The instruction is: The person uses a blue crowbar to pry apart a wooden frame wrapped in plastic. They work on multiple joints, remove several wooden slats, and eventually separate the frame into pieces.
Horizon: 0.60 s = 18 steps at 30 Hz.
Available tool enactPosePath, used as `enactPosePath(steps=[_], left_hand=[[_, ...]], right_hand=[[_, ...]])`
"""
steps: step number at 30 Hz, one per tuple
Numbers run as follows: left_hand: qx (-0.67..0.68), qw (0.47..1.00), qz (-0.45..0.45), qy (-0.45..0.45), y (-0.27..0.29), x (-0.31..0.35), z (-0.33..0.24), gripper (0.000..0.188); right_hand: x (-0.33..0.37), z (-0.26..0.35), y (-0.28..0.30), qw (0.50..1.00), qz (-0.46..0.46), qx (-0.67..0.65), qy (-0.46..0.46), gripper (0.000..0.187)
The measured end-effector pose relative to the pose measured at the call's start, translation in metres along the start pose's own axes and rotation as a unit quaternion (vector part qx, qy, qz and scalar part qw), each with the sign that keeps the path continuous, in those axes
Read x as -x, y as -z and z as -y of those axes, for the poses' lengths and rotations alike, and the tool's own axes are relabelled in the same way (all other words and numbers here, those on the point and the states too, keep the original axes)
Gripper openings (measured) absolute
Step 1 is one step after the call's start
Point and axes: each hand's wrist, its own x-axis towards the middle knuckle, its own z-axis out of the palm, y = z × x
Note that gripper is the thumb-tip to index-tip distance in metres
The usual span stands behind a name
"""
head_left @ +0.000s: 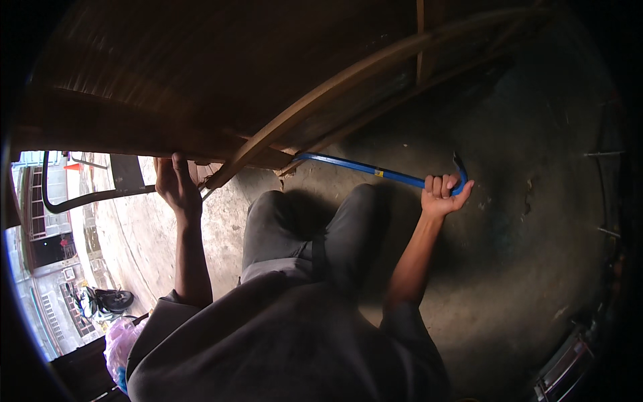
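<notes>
Head cam: blue pry bar (355,166) running up to the wood frame (264,155)
Right hand (439,194) has its fingers wrapped round the hooked end; far tip's hard to make out. Yellow sticker (379,173), too tiny to read. Left hand (178,184) is at the frame's edge, can't tell its grip.

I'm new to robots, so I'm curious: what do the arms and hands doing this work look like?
They're a person's: dark grey sleeves end around the elbows, leaving the forearms bare. The left hand and right hand are ungloved, with no watch or bracelet visible.
</notes>
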Motion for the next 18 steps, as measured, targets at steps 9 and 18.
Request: enactPosePath(steps=[9, 18], left_hand=[[0.008, 1.0, 0.011, 0.01, 0.002, 0.0, 0.001, 0.037], [0.008, 1.0, 0.017, 0.01, 0.001, -0.002, -0.006, 0.04]], right_hand=[[-0.118, -0.026, -0.117, 0.991, 0.049, 0.065, -0.107, 0.049], [-0.101, -0.029, -0.123, 0.996, 0.047, 0.033, -0.066, 0.053]])
